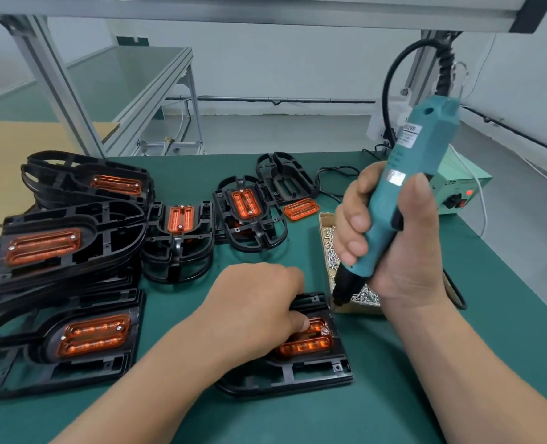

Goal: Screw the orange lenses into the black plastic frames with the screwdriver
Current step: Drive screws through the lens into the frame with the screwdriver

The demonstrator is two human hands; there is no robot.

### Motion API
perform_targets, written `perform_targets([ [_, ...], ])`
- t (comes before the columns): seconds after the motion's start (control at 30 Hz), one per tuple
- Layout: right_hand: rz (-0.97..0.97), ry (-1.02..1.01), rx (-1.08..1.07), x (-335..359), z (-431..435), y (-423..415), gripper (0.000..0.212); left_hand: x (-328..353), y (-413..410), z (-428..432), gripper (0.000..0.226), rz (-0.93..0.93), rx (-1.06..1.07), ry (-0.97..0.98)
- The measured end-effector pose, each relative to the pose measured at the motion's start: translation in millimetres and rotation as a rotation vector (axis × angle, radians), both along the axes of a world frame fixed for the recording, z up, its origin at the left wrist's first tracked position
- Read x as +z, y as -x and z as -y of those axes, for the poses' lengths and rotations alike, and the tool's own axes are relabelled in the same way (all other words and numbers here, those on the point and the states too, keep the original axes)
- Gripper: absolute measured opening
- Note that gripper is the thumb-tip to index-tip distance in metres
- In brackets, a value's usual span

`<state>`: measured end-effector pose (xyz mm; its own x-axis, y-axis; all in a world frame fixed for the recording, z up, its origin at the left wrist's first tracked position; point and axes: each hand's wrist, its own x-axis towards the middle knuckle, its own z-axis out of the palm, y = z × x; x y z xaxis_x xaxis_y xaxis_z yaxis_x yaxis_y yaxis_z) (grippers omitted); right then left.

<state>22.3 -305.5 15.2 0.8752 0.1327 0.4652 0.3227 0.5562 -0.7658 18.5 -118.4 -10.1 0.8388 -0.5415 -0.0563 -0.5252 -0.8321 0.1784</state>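
Note:
A black plastic frame (301, 373) lies on the green mat in front of me with an orange lens (310, 344) seated in it; a silver screw (324, 331) sits at the lens's right end. My left hand (256, 306) rests curled on the frame, thumb and fingertips pressing the lens's upper edge. My right hand (400, 251) grips a teal electric screwdriver (409, 187), held upright and tilted, its black tip (337, 301) above the screw box's near corner, just right of the frame. A loose orange lens (301, 209) lies further back beside an empty frame (285, 177).
A cardboard box of silver screws (329, 248) stands right of the work frame. Several frames with lenses fitted are stacked left and at the middle (64, 248). A green power supply (461, 193) sits at the back right, its cables trailing over the mat.

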Motion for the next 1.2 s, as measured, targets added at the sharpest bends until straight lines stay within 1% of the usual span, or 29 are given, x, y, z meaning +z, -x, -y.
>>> perform_targets([
  [0.23,-0.08,-0.06,-0.032,-6.4,-0.2,-4.8,0.054,2.1,0.9,-1.3,0.035,-0.001,-0.017,0.001],
  [0.37,-0.115,-0.094,-0.028,-9.0,0.6,-7.4,0.055,3.7,-2.7,-8.0,0.057,-0.069,-0.009,0.086],
  [0.4,-0.126,-0.104,-0.026,-9.7,0.7,-7.9,0.055,4.2,-3.9,-9.6,0.059,-0.101,-0.003,0.135],
  [0.47,-0.139,-0.128,-0.02,-10.6,1.5,-9.0,0.054,3.7,-7.9,-12.8,0.049,-0.177,0.027,0.286],
  [0.53,-0.15,-0.155,-0.014,-11.7,1.9,-10.4,0.053,2.6,-13.2,-16.9,0.035,-0.292,0.086,0.499],
  [0.57,-0.155,-0.169,-0.011,-12.1,2.4,-10.9,0.052,3.1,-14.5,-18.0,0.034,-0.379,0.114,0.617],
  [0.67,-0.178,-0.2,-0.022,-14.1,2.5,-12.2,0.047,7.7,-13.5,-18.2,0.046,-0.616,0.155,0.896],
  [0.73,-0.202,-0.219,-0.036,-15.7,1.7,-13.2,0.045,10.4,-12.7,-17.5,0.05,-0.696,0.179,0.999],
  [0.97,-0.228,-0.231,-0.035,-19.2,0.3,-16.0,0.046,10.2,-13.9,-13.4,0.035,-0.773,0.212,1.074],
  [1.2,-0.227,-0.228,-0.022,-21.7,-0.1,-16.6,0.046,5.4,-15.2,-13.8,0.029,-0.768,0.144,1.048],
])
